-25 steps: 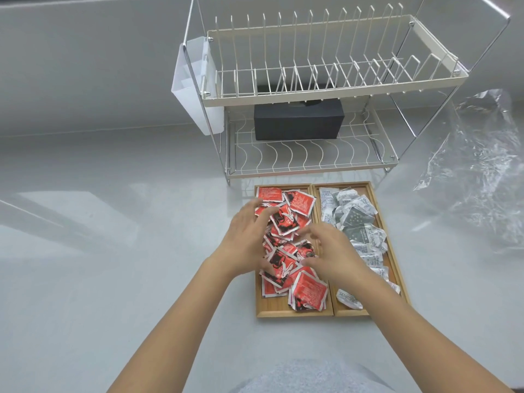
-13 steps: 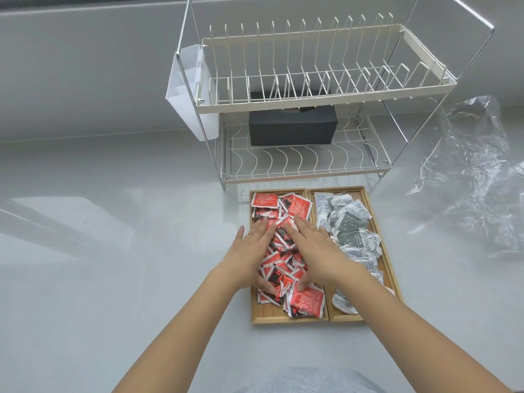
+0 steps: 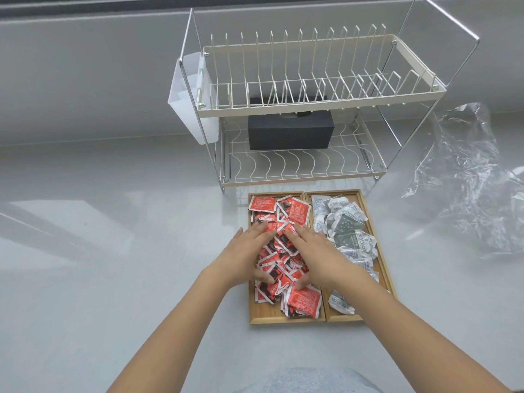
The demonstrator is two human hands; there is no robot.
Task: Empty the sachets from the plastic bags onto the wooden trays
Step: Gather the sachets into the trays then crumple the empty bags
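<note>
Two wooden trays stand side by side on the grey counter. The left tray (image 3: 266,317) holds a heap of several red sachets (image 3: 303,302). The right tray (image 3: 365,207) holds several white and grey sachets (image 3: 347,222). My left hand (image 3: 245,255) lies flat on the red heap with straight fingers pointing away from me. My right hand (image 3: 317,251) lies flat beside it on the same heap, fingers straight, its wrist crossing above the right tray. Neither hand holds a sachet. An empty clear plastic bag (image 3: 467,177) lies crumpled to the right.
A two-tier wire dish rack (image 3: 312,103) stands just behind the trays, with a black box (image 3: 289,134) on its lower shelf and a white plastic holder (image 3: 188,100) hung on its left side. A grey wall rises behind the counter.
Both hands went from curled fingers working in the red sachets to lying flat on the heap, and they slid a little toward the far end of the left tray.
</note>
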